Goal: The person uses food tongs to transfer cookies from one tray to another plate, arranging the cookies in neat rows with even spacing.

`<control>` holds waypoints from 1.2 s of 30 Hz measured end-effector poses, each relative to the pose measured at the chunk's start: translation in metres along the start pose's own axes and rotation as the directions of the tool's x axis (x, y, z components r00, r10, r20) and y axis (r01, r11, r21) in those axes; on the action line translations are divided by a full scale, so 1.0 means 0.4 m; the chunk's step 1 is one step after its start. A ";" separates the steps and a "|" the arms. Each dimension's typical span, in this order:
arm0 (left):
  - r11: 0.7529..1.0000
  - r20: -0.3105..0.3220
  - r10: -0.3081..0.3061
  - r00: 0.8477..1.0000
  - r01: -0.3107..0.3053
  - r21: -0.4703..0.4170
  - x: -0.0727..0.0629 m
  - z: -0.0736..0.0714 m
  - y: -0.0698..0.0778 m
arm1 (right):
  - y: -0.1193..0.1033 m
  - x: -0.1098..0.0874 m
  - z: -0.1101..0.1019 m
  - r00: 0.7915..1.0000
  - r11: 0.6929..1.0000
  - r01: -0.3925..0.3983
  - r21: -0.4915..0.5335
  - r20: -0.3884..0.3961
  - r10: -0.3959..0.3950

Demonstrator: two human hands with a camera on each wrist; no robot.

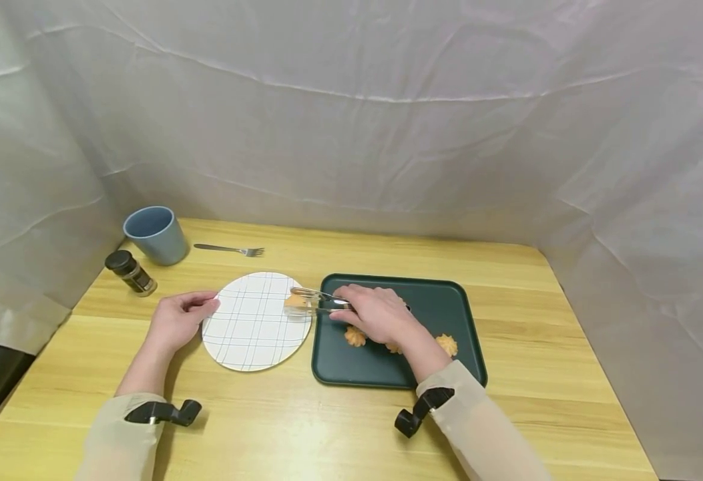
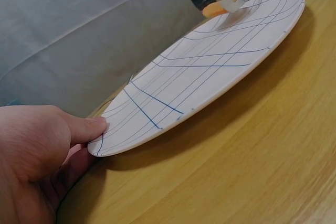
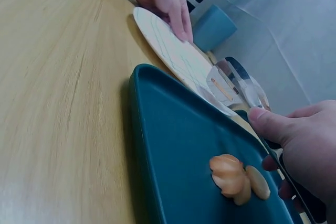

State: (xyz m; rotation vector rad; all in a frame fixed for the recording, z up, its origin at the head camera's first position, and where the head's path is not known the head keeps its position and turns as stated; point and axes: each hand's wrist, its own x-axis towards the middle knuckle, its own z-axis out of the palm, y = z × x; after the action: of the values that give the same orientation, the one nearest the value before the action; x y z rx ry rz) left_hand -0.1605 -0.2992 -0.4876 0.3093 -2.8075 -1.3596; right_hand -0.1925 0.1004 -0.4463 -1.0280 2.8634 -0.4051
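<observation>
My left hand [image 1: 177, 319] holds the left rim of a white plate with thin grid lines [image 1: 249, 337], thumb on top and fingers underneath. In the left wrist view the plate [image 2: 173, 77] stands a little above the wood at that side. My right hand [image 1: 378, 310] grips metal tongs with clear tips [image 1: 322, 295], reaching left from over the dark green tray [image 1: 351, 373]. Between the tips is a golden cookie [image 1: 295, 302], over the right part of the plate. Several more cookies [image 3: 228, 174] lie on the tray, partly hidden by the right hand in the head view.
A blue-grey cup [image 1: 161, 237] stands at the back left, with a black-capped spice jar [image 1: 131, 272] in front of it. To the cup's right lies a fork [image 1: 231, 250]. Grey cloth [image 1: 351, 133] hangs behind the wooden table [image 1: 255, 427].
</observation>
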 end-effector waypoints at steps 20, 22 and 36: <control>1.000 0.004 0.023 1.000 -0.023 0.000 -0.009 0.005 0.011 | -0.016 0.021 0.016 0.998 0.999 -0.054 -0.004 0.036 0.054; 1.000 0.004 0.024 1.000 -0.024 -0.001 -0.010 0.006 0.012 | -0.017 0.018 0.013 0.998 0.998 -0.060 0.002 0.033 0.060; 1.000 -0.002 0.008 1.000 -0.008 -0.010 -0.005 0.002 0.008 | -0.010 -0.013 -0.033 0.996 0.996 -0.089 0.032 0.007 0.088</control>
State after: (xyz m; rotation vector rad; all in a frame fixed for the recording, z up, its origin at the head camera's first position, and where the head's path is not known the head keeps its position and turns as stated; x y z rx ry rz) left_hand -0.1590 -0.2964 -0.4855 0.2986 -2.7965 -1.3712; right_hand -0.1880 0.1037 -0.4328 -0.8919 2.8748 -0.4389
